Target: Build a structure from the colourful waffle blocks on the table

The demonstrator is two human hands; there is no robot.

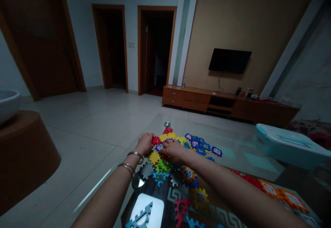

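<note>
Left hand (145, 143): fingers bent, tips placed at the red toothed plastic piece (155, 140); whether it is gripped or only touched cannot be told. Two silver metal bangles (126, 167) are worn on this arm. Right hand (172, 150): fingers curled, tips set over the purple toothed plastic piece with a white window print (159, 147), just beside the left fingers; a firm grasp cannot be confirmed. Below the fingers of both hands, a yellow toothed plastic square (154, 158), a lime-green toothed plastic piece (162, 166) and a light-blue triangular toothed plastic piece (159, 177) are seen, in that order toward the body. To the right of the right fingers, a group of blue and purple toothed plastic pieces (200, 145) is spread on the transparent glass tabletop (232, 138). Beyond all fingertips, a round silver metal disc (167, 124) is noted. Well apart, far right of the fingers, a teal lidded plastic box (292, 141) is seen.
</note>
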